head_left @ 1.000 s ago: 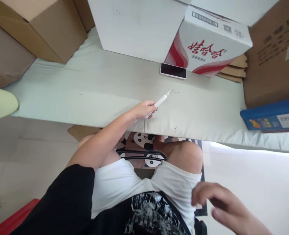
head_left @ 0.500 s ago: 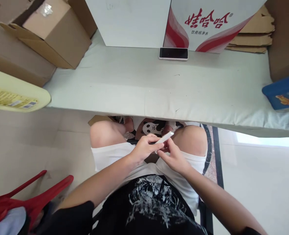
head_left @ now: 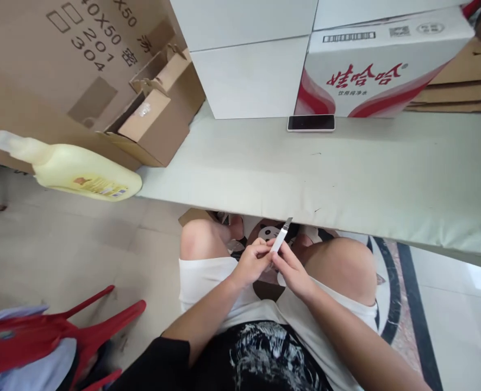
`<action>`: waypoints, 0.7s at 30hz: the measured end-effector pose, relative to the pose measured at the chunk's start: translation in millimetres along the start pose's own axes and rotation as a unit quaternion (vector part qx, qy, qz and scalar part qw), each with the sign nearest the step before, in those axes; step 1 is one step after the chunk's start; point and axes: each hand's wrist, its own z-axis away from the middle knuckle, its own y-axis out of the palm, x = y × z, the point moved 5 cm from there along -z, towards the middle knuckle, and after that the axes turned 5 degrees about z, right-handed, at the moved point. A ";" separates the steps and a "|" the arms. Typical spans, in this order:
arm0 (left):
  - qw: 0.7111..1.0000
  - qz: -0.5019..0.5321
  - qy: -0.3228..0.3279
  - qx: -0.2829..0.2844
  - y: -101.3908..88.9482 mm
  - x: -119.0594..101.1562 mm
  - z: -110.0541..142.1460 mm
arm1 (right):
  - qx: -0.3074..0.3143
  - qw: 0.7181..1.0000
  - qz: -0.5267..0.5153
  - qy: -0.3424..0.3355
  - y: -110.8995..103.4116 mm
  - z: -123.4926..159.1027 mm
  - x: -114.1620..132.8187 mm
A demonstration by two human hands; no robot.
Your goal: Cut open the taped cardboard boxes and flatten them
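Note:
Over my lap, just below the table's front edge, I hold a white utility knife [head_left: 280,239] in both hands. Its thin dark blade sticks out of the far end and points away from me, up toward the table edge. My left hand [head_left: 253,265] is closed round the handle's lower part, fingers and thumb pressed on it. From the other side, my right hand [head_left: 294,272] grips the same handle with thumb and fingertips. The lower end of the handle is hidden by my fingers.
A table with a pale green cover [head_left: 240,179] spans the front. On it are a black-screened phone-like device [head_left: 311,123], white cartons [head_left: 256,81], brown boxes [head_left: 154,127] and a pale yellow pump bottle [head_left: 89,172]. A red chair [head_left: 101,320] stands at my left.
The knife's blade now shows beyond the handle, where earlier only the white body was visible. My head view has turned left and up. Both hands stay on the knife.

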 end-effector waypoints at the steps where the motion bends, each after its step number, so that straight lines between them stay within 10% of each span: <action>1: 1.000 -0.022 0.005 0.012 2.3 -3.3 -3.5 | -0.023 1.000 -0.012 0.016 -4.4 -0.2 -3.4; 7: 0.949 -0.245 0.042 0.194 -15.7 -48.4 -40.1 | -0.118 0.987 -0.049 0.096 -15.4 -3.4 -6.7; 12: 0.928 -0.363 0.066 -0.050 -142.0 -119.4 -104.7 | -0.159 0.979 -0.060 0.110 -14.5 -5.0 -1.1; 15: 0.833 -0.491 0.116 -0.228 -238.0 -181.4 -134.4 | -0.165 0.976 -0.067 0.125 -11.6 -5.8 -2.7; 21: 0.792 -0.373 0.083 -0.476 -400.7 -244.3 -156.6 | -0.168 0.975 -0.055 0.132 -5.1 -9.8 -6.7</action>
